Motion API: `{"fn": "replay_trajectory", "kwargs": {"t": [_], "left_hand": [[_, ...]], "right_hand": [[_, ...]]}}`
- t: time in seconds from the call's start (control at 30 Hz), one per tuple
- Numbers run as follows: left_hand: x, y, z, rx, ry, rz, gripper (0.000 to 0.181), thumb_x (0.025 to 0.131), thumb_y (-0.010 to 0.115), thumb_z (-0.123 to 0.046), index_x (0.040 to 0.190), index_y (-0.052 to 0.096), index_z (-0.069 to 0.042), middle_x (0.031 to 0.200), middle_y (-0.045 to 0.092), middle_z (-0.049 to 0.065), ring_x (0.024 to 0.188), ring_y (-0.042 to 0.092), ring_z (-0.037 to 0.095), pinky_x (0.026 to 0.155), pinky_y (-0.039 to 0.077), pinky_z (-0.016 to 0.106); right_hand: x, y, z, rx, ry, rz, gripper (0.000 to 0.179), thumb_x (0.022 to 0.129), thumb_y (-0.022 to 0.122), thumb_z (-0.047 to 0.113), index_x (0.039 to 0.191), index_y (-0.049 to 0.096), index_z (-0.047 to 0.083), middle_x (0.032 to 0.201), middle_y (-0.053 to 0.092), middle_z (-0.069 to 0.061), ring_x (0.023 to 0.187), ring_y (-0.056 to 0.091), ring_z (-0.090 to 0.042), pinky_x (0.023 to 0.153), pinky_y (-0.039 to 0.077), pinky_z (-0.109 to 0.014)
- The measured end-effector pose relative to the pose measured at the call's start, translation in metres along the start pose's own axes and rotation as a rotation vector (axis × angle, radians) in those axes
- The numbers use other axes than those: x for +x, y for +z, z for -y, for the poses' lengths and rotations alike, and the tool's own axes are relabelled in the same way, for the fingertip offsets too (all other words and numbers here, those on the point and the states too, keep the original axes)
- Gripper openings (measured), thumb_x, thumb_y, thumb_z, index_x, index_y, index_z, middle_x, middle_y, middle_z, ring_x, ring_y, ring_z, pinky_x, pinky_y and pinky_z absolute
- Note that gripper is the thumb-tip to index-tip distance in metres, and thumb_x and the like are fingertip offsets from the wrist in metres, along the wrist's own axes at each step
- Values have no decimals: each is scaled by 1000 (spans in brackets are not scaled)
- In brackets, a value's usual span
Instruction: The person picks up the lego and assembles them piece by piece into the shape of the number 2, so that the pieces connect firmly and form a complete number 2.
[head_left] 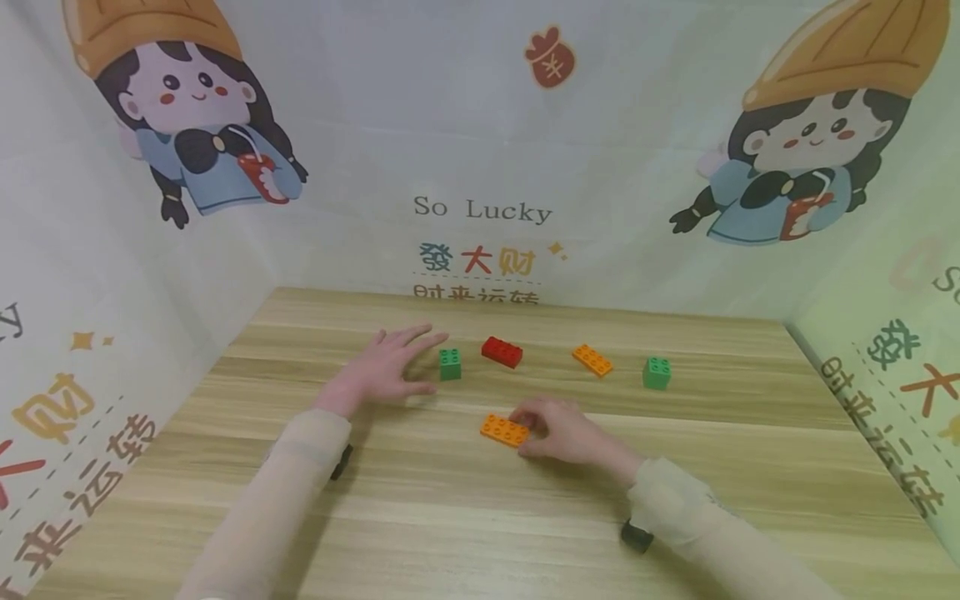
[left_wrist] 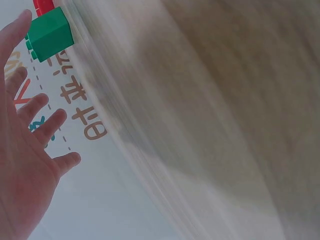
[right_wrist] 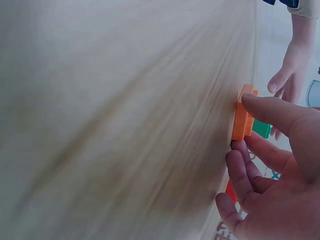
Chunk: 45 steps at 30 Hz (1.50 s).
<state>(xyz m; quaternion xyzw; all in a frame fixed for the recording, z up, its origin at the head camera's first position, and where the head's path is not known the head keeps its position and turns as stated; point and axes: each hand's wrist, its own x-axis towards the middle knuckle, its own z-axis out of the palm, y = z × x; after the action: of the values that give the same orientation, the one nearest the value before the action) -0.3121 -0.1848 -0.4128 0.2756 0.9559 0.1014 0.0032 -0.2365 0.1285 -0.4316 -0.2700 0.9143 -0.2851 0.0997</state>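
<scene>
My right hand (head_left: 564, 429) pinches the right end of an orange toy brick (head_left: 504, 430), a flat plate with studs on top, at the middle of the table. In the right wrist view the thumb lies on one side of this orange brick (right_wrist: 243, 114) and the index finger on the other. My left hand (head_left: 390, 367) is spread, its fingers straight, just left of a green brick (head_left: 450, 364). From the left wrist, that green brick (left_wrist: 50, 34) appears beyond the thumb, and nothing lies in the palm.
Behind the hands a red brick (head_left: 502, 352) lies next to the green one. Farther right are a second flat orange brick (head_left: 592, 360) and another green brick (head_left: 657, 373). A printed cloth (head_left: 480, 150) rises along the back and sides of the wooden table (head_left: 420, 533).
</scene>
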Motion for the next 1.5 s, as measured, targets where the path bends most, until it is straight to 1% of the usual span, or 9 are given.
{"fn": "replay_trajectory", "kwargs": {"t": [0.1,0.23,0.47,0.67,0.8,0.9,1.13,1.4,1.5], "left_hand": [[2,1,0,10,1,13,85,86,70,-52,156,26,-32,165,23,9,150,28,37,120,14,68],[4,2,-2,6,17,21,84,87,70,-50,156,27,-30,164,25,11,149,30,39,118,18,68],[8,3,-5,-18,16,26,82,88,70,-48,156,27,-30,164,25,10,148,31,38,120,20,64],[12,6,-6,-53,22,35,82,88,70,-45,156,28,-28,163,27,12,147,32,39,119,26,61],[15,11,-6,-76,18,38,82,88,71,-44,156,28,-29,163,27,11,148,31,38,118,29,60],[18,12,-6,-100,15,34,82,88,71,-44,156,28,-28,163,28,10,147,32,37,118,31,59],[22,11,-9,-151,22,48,82,88,72,-42,156,29,-26,161,30,11,146,34,37,116,34,59],[28,13,-8,-183,8,75,82,89,71,-42,156,27,-26,159,34,12,142,40,37,113,37,60],[30,14,-7,-214,13,73,82,89,72,-39,156,27,-25,154,41,11,133,49,35,111,40,58]], "right_hand": [[-1,0,-4,24,-10,-4,37,83,78,19,118,67,12,106,67,0,95,57,-13,86,48,-31],[-2,0,-9,41,-13,-1,37,83,78,20,118,67,13,105,67,1,92,56,-11,82,47,-26],[-6,-5,-14,92,22,7,38,83,77,18,119,67,13,110,68,-3,96,57,-15,86,49,-30],[-11,-9,-21,128,39,22,37,85,75,18,121,67,13,114,67,-4,100,58,-16,90,51,-34],[-15,-12,-29,148,31,27,38,86,74,19,123,66,12,118,67,-7,100,58,-17,90,50,-34],[-17,-14,-35,163,20,27,39,87,74,19,124,66,11,120,66,-9,99,57,-18,87,48,-31],[-23,-17,-42,202,28,30,40,87,74,18,124,65,9,110,64,-9,83,48,-15,71,42,-20],[-27,-17,-43,202,38,2,35,86,75,18,118,66,8,101,62,-6,80,48,-14,68,41,-19],[-28,-18,-42,217,45,-10,31,86,74,16,115,64,7,97,60,-6,79,48,-14,66,40,-19]]}}
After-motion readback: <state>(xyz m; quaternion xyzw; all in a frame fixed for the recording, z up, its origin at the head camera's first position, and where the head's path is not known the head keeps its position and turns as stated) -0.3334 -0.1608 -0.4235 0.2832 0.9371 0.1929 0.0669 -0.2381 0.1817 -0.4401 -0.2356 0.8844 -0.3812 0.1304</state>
